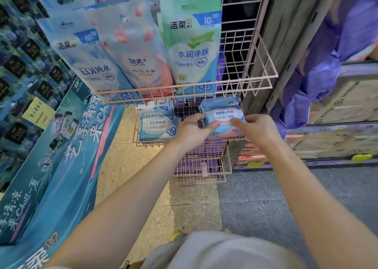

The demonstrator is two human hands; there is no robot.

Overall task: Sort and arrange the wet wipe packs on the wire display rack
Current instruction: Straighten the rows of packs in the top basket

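Note:
A pink wire display rack [263, 78] has stacked basket shelves. On the top shelf stand three tall wipe packs: a blue EDI pack [90, 64], a pink-flowered pack [141, 50] and a green aloe pack [192, 50]. On the middle shelf lie blue EDI flat packs [157, 125] at the left and a pink-and-blue 99.9% pack [224, 115] at the right. My left hand [192, 131] grips that pack's left edge. My right hand [255, 127] pinches its right edge. Another similar pack [218, 102] lies behind it.
A teal promotional display stand [51, 176] with stacked dark boxes fills the left side. Cardboard cartons [337, 129] and purple plastic bags [327, 50] sit to the right of the rack. A lower wire basket [202, 166] sits near the tiled floor.

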